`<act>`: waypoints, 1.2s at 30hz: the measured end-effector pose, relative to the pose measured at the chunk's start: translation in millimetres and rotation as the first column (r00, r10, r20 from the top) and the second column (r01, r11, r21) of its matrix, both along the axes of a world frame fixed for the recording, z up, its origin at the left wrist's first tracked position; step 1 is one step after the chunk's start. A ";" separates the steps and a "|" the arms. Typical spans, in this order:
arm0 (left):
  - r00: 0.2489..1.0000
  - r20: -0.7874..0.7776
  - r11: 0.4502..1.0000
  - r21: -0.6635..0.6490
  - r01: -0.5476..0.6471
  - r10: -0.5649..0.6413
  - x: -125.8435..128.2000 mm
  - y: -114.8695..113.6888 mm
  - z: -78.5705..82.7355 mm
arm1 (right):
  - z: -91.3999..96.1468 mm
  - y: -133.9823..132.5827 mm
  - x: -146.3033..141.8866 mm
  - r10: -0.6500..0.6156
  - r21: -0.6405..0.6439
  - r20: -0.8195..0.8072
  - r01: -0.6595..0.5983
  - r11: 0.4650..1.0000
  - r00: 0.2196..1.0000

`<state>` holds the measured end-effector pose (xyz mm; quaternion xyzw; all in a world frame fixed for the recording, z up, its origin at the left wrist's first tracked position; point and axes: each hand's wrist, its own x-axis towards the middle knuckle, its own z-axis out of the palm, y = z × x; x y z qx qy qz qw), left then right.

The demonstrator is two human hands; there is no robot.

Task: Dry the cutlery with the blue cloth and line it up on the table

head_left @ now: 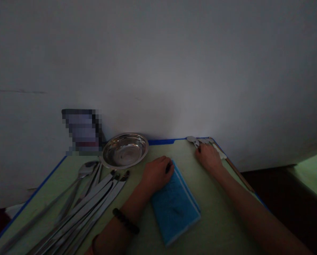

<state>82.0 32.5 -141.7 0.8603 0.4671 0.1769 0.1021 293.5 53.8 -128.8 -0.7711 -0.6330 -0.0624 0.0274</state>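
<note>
My left hand (158, 173) rests on the top left corner of a folded blue cloth (177, 212), its fingers curled inward. A dark spot shows between thumb and fingers; whether it is an object or shadow I cannot make out. At the table's far right corner, my right hand (208, 157) has its fingers closed at the neck of a metal spoon (192, 139). More shiny cutlery (206, 140) lies just beyond that hand, partly hidden by it.
A shallow steel bowl (125, 150) stands near the wall. Left of it leans a blurred, dark-framed screen (84, 129). Several long metal knives (94, 205) and a long-handled spoon or fork (86, 170) lie on the left of the pale green table (219, 219). The wall (158, 71) borders the back.
</note>
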 end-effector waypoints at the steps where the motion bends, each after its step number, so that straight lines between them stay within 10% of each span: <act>1: 1.000 0.000 1.000 -0.002 0.002 -0.002 0.0 0.0 0.0 | 0.2 -1.0 -2.1 0.009 0.007 -0.002 -0.009 1.000 1.000; 27: 0.999 -0.043 0.998 -0.057 -0.030 0.027 6.5 -0.4 5.9 | -14.8 -61.3 48.2 0.317 0.374 -0.118 -0.253 0.892 0.941; 36: 0.990 -0.142 0.996 0.081 0.035 -0.023 74.9 17.3 9.5 | -14.0 -62.2 77.3 0.332 0.214 -0.279 -0.278 0.936 0.901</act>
